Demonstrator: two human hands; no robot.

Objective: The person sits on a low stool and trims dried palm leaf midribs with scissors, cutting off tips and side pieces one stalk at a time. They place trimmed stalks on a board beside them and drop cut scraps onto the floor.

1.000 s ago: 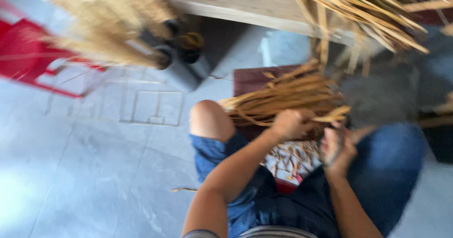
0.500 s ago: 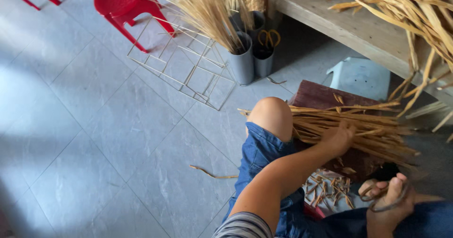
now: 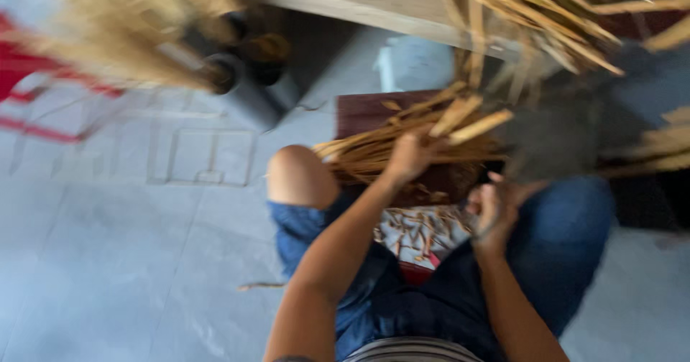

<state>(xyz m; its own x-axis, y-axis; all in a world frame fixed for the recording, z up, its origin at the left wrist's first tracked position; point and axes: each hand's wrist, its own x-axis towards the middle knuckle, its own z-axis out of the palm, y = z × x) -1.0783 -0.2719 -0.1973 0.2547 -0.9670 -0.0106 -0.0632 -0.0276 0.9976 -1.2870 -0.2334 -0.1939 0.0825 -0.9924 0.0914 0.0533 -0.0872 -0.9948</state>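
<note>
Seated work over a grey tiled floor (image 3: 108,261), frame blurred by motion.

I see a pale wooden bench edge (image 3: 359,3) at top, strewn with long, flat, straw-coloured dried strips. Below it, a dark maroon rectangular board (image 3: 366,110) carries the bundle of tan, stiff, fibrous dried leaf strips (image 3: 374,150), lying across my lap above the bare knee. My left hand (image 3: 407,159) is clenched around that bundle. My right hand (image 3: 496,207) sits just beside it, curled; I cannot tell whether it grips anything.
</note>
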